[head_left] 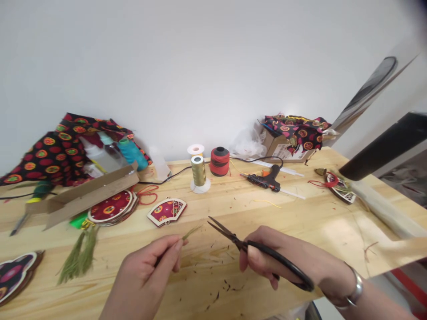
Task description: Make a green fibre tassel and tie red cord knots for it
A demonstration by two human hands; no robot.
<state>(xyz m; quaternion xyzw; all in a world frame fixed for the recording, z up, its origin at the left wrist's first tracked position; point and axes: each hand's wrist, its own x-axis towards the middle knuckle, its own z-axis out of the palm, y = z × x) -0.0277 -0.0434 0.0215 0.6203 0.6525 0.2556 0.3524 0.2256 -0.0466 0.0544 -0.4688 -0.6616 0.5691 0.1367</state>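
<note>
- The left hand (pixel 147 266) pinches a small bunch of green threads (pixel 191 232) just in front of the fan-shaped ornament (pixel 167 211).
- The right hand (pixel 267 258), apart from the left, clamps open black-handled scissors (pixel 233 236), their blades near the threads.
- Around the ornament, on the wooden workbench (pixel 300 231): a green tassel (pixel 78 255) to its left, a gold thread spool (pixel 199 171) behind, a hot glue gun (pixel 265 179) behind right.

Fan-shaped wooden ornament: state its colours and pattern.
The fan-shaped wooden ornament is dark red with round orange medallions and a cream rim; best in the head view.
</note>
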